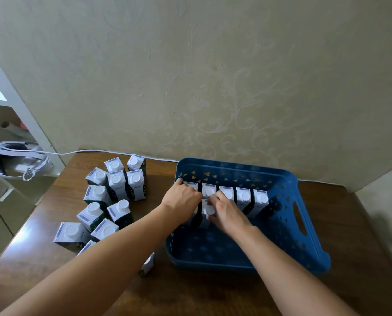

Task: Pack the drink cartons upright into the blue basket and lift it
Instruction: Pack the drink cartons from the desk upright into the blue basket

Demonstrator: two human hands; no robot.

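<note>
Cartons [236, 197] line basket's [304, 224] far wall (near half bare); hands [227, 213] inside.

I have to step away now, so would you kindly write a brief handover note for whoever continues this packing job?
Left hand: at the basket's far-left corner, over the row's first carton; grip hidden.
Right hand: fingers around a carton starting a second row.
Blue basket: on the table, one row of upright cartons along its far wall.
Done: first row packed.
Left: about a dozen loose cartons stand on the table left of the basket; pack them, then lift.
</note>
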